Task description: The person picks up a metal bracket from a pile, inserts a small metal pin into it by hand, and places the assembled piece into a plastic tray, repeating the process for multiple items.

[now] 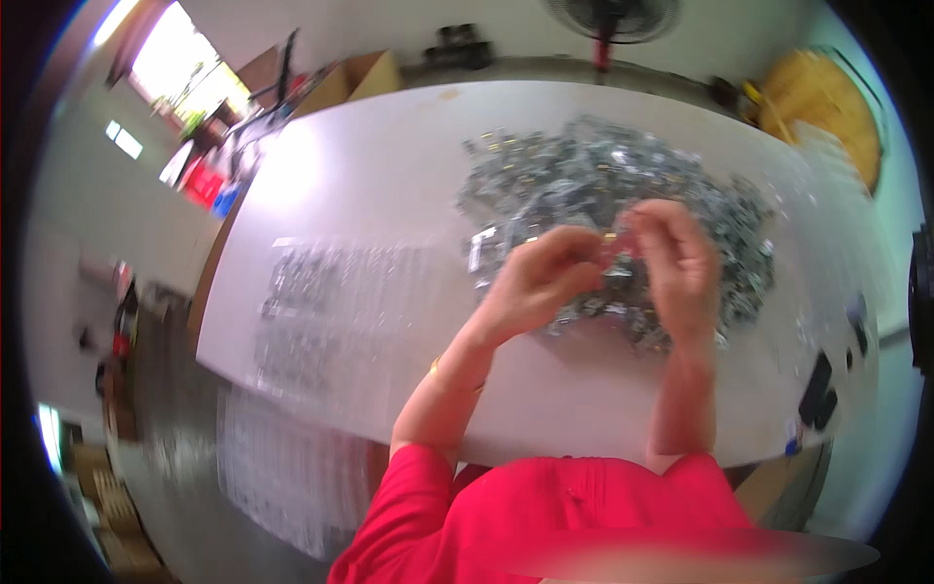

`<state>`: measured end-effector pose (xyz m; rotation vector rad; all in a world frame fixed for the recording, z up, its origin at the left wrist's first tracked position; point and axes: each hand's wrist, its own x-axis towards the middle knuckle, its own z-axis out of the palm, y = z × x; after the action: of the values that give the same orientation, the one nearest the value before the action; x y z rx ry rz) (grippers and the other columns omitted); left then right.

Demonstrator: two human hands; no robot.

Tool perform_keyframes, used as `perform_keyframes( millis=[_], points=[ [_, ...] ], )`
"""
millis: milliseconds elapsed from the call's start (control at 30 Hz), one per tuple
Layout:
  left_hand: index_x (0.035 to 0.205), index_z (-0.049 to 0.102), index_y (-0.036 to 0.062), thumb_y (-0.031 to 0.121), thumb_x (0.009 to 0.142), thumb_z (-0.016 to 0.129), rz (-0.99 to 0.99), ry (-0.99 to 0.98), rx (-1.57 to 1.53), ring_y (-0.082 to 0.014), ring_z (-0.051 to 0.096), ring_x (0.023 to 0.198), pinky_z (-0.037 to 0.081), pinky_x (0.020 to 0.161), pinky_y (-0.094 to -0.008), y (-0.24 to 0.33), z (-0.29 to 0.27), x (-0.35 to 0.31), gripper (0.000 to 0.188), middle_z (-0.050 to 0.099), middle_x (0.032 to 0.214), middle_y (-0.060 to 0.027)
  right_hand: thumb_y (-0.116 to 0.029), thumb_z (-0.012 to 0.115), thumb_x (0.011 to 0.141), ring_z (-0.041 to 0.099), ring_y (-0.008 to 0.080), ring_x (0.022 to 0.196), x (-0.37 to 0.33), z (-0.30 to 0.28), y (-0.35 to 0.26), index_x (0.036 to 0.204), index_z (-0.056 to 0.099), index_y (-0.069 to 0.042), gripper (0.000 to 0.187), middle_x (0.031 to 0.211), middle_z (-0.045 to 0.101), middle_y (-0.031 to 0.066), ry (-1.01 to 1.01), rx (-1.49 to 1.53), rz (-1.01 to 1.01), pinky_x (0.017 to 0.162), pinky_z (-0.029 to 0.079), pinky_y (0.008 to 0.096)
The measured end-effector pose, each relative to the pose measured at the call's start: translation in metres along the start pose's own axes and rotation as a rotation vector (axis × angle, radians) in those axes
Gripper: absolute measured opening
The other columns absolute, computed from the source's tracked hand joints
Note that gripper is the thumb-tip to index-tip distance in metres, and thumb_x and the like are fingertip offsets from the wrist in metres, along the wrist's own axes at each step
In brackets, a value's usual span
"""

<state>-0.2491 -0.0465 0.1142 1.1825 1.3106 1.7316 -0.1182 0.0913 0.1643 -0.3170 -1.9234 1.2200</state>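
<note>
A wide heap of small silvery metal parts (603,161), with bits of gold colour among them, lies on the white table (389,175). Both my hands are over the near side of this heap, fingertips close together. My left hand (545,277) is closed in a pinch, and so is my right hand (681,268), a little higher. Something small and reddish shows between them, blurred, and I cannot make out its kind. To the left lies a clear plastic tray (341,302) with rows of slots, some of them holding small dark or silvery pieces.
More clear trays (292,467) are stacked below the table's near left edge. Clear plastic sheeting (837,224) covers the right end, near small black items (818,394). Beyond the table stand an open cardboard box (365,76), a fan (608,18) and a round wooden board (822,107).
</note>
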Motion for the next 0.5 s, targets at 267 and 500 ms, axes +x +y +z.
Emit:
perform_keyframes(
  millis=[267,500],
  points=[
    [0.113,0.062,0.0007,0.008,0.090,0.073,0.248,0.216,0.498,-0.0227,0.069,0.096,0.055,0.083,-0.0337,0.008,0.019,0.013,0.027,0.068,0.106,-0.0111,-0.008,0.060,0.103,0.062,0.0075,0.081,0.000,-0.005,0.016,0.108,0.068,-0.002,0.012,0.097,0.068,0.0014,0.070,0.037,0.001,0.074,0.054,0.0235],
    [0.102,0.063,0.0016,0.007,0.087,0.072,0.405,0.297,0.687,-0.0313,0.068,0.082,0.054,0.070,-0.0396,0.013,0.016,0.001,0.018,0.066,0.090,-0.0147,-0.007,0.060,0.103,0.062,0.0085,0.085,-0.003,0.009,0.021,0.110,0.067,-0.001,0.012,0.102,0.066,0.0016,0.062,-0.018,-0.085,0.077,0.054,0.0232]
  ],
)
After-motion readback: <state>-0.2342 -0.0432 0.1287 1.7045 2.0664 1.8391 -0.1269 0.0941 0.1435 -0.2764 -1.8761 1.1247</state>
